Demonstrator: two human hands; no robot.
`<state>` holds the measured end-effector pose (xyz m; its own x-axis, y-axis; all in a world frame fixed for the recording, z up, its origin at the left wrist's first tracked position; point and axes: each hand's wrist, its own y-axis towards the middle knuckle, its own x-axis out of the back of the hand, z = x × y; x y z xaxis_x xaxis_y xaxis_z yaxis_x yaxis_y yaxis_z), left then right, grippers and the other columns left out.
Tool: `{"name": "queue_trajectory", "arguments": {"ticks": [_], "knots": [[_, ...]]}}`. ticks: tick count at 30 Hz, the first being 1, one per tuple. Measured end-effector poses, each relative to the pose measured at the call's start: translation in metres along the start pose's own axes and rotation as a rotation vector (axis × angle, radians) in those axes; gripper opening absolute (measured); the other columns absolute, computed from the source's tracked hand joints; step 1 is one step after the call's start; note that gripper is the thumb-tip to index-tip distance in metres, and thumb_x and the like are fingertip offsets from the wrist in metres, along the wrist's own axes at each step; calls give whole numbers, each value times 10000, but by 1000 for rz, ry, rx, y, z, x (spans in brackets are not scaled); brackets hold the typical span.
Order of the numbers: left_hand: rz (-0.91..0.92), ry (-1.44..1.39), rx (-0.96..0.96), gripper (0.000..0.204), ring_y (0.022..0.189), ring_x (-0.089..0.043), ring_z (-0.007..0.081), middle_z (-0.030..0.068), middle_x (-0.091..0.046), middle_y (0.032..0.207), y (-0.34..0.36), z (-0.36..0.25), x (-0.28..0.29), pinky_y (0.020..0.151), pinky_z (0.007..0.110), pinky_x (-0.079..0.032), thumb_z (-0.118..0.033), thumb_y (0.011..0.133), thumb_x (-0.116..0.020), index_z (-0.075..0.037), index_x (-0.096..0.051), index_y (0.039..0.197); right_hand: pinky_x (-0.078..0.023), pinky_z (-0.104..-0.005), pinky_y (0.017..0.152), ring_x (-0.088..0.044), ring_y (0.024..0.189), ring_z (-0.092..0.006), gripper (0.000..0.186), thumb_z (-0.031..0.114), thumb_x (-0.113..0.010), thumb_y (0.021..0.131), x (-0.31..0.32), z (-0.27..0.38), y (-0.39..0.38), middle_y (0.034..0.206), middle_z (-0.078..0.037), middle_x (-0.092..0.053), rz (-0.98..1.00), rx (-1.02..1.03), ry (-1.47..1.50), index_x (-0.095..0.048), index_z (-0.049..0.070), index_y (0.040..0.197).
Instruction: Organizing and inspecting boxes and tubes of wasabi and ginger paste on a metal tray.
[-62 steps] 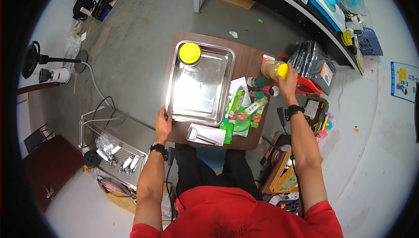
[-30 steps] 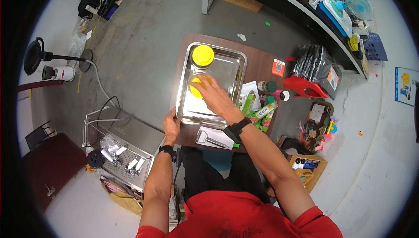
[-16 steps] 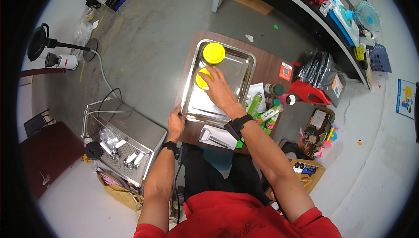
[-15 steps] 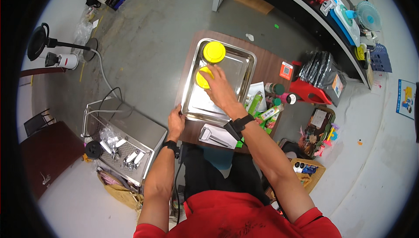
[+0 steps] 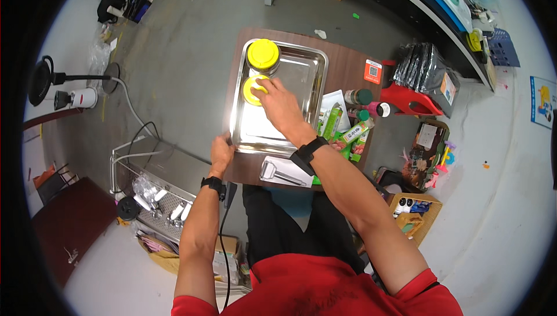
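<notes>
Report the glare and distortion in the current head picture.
Head view: white glare washes out part of the metal tray, beside the right hand; the black counter looks curved; the picture's corners fall to black.

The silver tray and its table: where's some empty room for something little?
Inside the tray, bare metal lies right of the two yellow-lidded jars, beyond the right hand. On the brown table, there's bare surface between the tray's right rim and the orange card. Below that card it's crowded with capped bottles and green packets.

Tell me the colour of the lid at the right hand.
The lid is yellow, in the head view.
</notes>
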<state>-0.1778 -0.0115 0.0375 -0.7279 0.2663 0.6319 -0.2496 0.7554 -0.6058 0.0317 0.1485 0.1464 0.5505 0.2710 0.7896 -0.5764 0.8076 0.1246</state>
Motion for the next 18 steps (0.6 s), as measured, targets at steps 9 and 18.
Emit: {"name": "queue_trajectory", "arguments": {"ticks": [9, 18], "knots": [[30, 365, 12, 322, 1003, -767, 425, 244, -789, 1048, 15, -13, 9, 887, 489, -614, -133, 768, -889, -35, -812, 1065, -627, -412, 1045, -524, 1449, -302, 521, -22, -618, 912, -20, -7, -17, 1568, -78, -569, -145, 68, 49, -663, 69, 1423], [-304, 778, -275, 231, 865, -741, 426, 192, -763, 978, 8, -25, 15, 782, 520, -595, -177, 881, -807, -46, -808, 1071, -602, -421, 1024, -554, 1387, -323, 472, -36, -669, 896, 19, -19, -81, 1500, -122, -593, -78, 79, 69, -672, 38, 1362]]}}
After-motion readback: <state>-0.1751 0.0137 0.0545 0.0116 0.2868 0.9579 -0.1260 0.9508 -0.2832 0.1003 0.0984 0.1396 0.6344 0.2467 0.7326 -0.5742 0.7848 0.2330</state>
